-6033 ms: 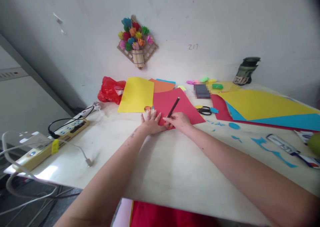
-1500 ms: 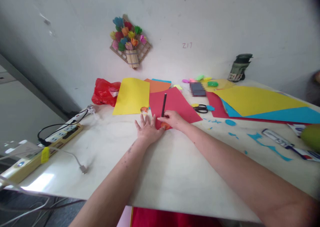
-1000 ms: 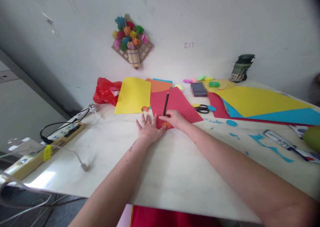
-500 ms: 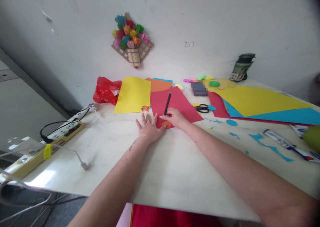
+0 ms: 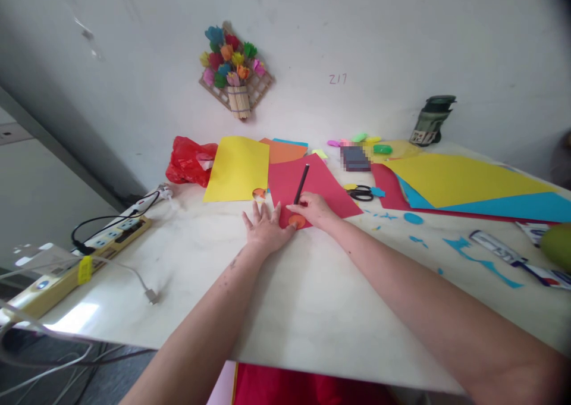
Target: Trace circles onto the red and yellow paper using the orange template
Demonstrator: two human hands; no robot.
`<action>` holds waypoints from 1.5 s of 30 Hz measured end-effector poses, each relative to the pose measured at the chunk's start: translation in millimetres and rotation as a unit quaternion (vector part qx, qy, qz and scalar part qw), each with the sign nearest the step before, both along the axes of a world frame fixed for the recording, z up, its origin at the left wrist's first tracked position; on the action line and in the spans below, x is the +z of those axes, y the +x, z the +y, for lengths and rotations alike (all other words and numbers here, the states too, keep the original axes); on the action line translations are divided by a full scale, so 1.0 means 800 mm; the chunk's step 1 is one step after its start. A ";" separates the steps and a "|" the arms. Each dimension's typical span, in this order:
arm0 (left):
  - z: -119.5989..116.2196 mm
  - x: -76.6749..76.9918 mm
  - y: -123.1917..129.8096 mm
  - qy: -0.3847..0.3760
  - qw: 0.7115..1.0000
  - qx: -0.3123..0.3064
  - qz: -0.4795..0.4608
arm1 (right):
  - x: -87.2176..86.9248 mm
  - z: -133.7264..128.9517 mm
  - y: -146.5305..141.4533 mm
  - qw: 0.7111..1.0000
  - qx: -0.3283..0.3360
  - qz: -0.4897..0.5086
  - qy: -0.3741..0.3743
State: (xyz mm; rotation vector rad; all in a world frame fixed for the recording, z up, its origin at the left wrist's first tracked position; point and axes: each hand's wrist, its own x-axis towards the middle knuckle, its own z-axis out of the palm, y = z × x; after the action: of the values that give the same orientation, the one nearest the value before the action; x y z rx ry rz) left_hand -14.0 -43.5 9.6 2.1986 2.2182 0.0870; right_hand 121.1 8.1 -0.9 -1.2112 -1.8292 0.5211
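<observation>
A red sheet of paper [image 5: 319, 182] lies on the table, with a small orange paper circle [image 5: 297, 221] near its front corner. My left hand [image 5: 266, 232] rests flat with fingers spread, its thumb touching the circle's lower left edge. Held in my right hand [image 5: 313, 209] is a black pencil [image 5: 301, 184], tilted with its top leaning right. My right fingers wrap its lower end just behind the circle, so the tip is hidden. Black-handled scissors [image 5: 362, 193] lie at the red sheet's right side.
A yellow sheet [image 5: 241, 170] and a red plastic bag [image 5: 190, 161] lie at the left rear. Blue scraps [image 5: 484, 262] and a blue circle [image 5: 413, 219] are on the right, before large coloured sheets [image 5: 473, 179]. A power strip [image 5: 107, 238] runs along the left edge; a bottle [image 5: 432, 121] stands behind.
The pencil's top has tipped slightly to the right, and my right fingers have shifted a little. My left hand and the papers stay where they were.
</observation>
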 end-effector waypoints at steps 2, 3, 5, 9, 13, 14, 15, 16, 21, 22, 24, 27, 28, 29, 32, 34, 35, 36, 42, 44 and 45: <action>0.000 0.000 0.000 0.002 1.000 -0.003 -0.003 | 0.000 0.000 0.001 1.000 -0.001 0.003 -0.002; 0.000 0.000 0.000 0.003 1.000 -0.003 -0.004 | 0.000 0.000 0.001 1.000 -0.004 0.005 -0.002; 0.000 0.000 0.000 0.005 1.000 -0.002 -0.008 | 0.000 0.000 0.002 1.000 -0.008 0.005 0.000; 0.000 0.001 0.001 0.000 1.000 0.004 -0.009 | 0.001 0.001 0.004 1.000 -0.010 0.005 0.000; 0.000 0.000 0.000 -0.003 1.000 0.007 -0.008 | 0.003 0.000 0.004 1.000 -0.008 0.012 -0.003; 0.001 0.000 0.000 -0.003 1.000 0.006 -0.007 | 0.003 -0.001 0.004 1.000 -0.010 0.013 -0.005; 0.001 -0.001 -0.001 -0.003 1.000 0.006 -0.007 | 0.003 -0.001 0.005 1.000 -0.011 0.012 -0.007; 0.001 -0.002 -0.001 -0.002 1.000 0.005 -0.006 | 0.003 -0.001 0.005 1.000 -0.013 0.012 -0.008; 0.004 -0.005 -0.002 0.003 1.000 0.001 -0.005 | 0.002 0.001 0.006 1.000 -0.023 0.012 -0.006; 0.004 -0.005 -0.002 0.003 1.000 0.002 -0.005 | 0.002 0.001 0.007 1.000 -0.027 0.011 -0.006; 0.004 -0.005 -0.002 0.001 1.000 0.004 -0.005 | 0.002 0.000 0.008 0.999 -0.032 0.009 -0.005; 0.003 -0.003 -0.001 -0.004 1.000 0.005 -0.006 | 0.004 -0.002 0.009 0.999 -0.031 0.013 -0.006; 0.003 -0.002 -0.001 -0.006 1.000 0.006 -0.006 | 0.005 -0.003 0.009 0.999 -0.030 0.015 -0.007; 0.003 -0.002 -0.001 -0.008 1.000 0.006 -0.007 | 0.006 -0.004 0.009 0.999 -0.031 0.017 -0.008; 0.002 0.000 0.000 -0.008 1.000 0.008 -0.007 | 0.008 -0.006 0.010 0.999 -0.038 0.018 -0.015; 0.002 0.000 0.000 -0.006 1.000 0.008 -0.008 | 0.010 -0.008 0.010 0.999 -0.043 0.022 -0.020; 0.001 0.000 0.000 -0.006 1.000 0.009 -0.008 | 0.011 -0.008 0.011 0.998 -0.045 0.028 -0.024; 0.001 0.000 0.000 -0.005 1.000 0.009 -0.008 | 0.012 -0.009 0.012 0.998 -0.048 0.037 -0.030; -0.004 0.007 0.005 0.065 0.997 -0.040 0.010 | 0.013 -0.006 0.021 0.984 -0.080 0.138 -0.086; -0.006 0.010 0.008 0.080 0.996 -0.045 0.013 | 0.010 -0.004 0.024 0.978 -0.077 0.173 -0.091; -0.006 0.012 0.009 0.084 0.995 -0.043 0.012 | 0.008 -0.003 0.025 0.976 -0.071 0.185 -0.091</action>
State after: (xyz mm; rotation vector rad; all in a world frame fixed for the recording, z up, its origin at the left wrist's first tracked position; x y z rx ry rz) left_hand -6.7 -48.5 19.1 2.3888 2.2007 0.2567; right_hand 141.1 6.1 5.5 -1.2581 -1.3926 0.7903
